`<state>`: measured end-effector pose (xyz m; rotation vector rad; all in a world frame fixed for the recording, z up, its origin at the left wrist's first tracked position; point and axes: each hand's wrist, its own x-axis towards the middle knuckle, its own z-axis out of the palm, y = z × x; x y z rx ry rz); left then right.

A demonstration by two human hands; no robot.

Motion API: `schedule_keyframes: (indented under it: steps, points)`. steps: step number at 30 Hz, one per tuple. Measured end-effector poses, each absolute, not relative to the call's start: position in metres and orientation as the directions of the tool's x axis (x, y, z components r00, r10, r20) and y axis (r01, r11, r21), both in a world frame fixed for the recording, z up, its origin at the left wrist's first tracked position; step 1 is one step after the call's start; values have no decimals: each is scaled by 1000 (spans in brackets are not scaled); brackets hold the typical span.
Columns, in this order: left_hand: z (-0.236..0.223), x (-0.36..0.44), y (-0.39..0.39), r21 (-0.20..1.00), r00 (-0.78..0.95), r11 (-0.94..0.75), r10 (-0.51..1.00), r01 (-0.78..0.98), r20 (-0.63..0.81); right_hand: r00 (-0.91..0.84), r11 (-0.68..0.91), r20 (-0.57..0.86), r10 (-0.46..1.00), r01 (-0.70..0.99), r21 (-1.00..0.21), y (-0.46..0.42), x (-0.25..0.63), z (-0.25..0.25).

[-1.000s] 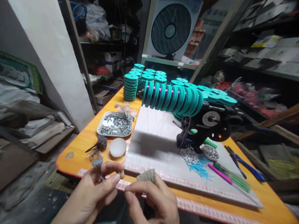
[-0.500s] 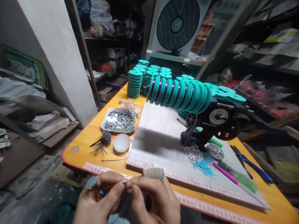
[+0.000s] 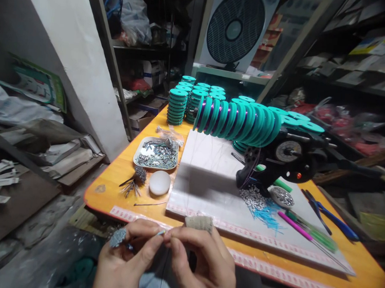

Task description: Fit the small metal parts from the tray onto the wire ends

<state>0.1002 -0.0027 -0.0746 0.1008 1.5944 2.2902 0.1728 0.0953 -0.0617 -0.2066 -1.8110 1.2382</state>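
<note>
At the bottom centre of the frame, your left hand (image 3: pixel 127 254) and right hand (image 3: pixel 204 258) sit fingertip to fingertip, just before the near edge of the orange counter (image 3: pixel 102 201). Your left grip is closed: thumb and forefinger pinch a thin blue piece (image 3: pixel 161 233) with a yellowish end, which lies between the two hands. A blue-grey cluster (image 3: pixel 118 237) of small parts is tucked at that hand's curled fingers. Your right thumb and forefinger are close together beside the yellowish end; whether that grip holds anything, I cannot tell. A greyish wrap (image 3: pixel 199 224) covers one right-hand finger. Left of centre in the frame, a white tray (image 3: pixel 154 167) holds many small parts, with a round white dish (image 3: pixel 160 183) below it and a dark spiky bundle (image 3: pixel 140 175) beside the dish. From the middle toward the right, a pale board (image 3: pixel 193 189) carries a black winding machine (image 3: pixel 271 159) loaded with teal spools (image 3: pixel 239 120). Silvery beads (image 3: pixel 252 198), blue sticks (image 3: pixel 268 216) and a pink-handled tool (image 3: pixel 294 224) lie on the board's right part.
</note>
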Motion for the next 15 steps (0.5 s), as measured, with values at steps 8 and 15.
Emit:
schedule_keyframes:
  steps: [8,15]
  points:
    - [-79,100,-4,922,-933,-291,326,-256,-156,-579,484,573,580,-321,-814,94,173,-60]
    - [-80,100,-4,901,-935,-322,296,-291,-196,-579,495,580,573,-320,-808,93,173,-61]
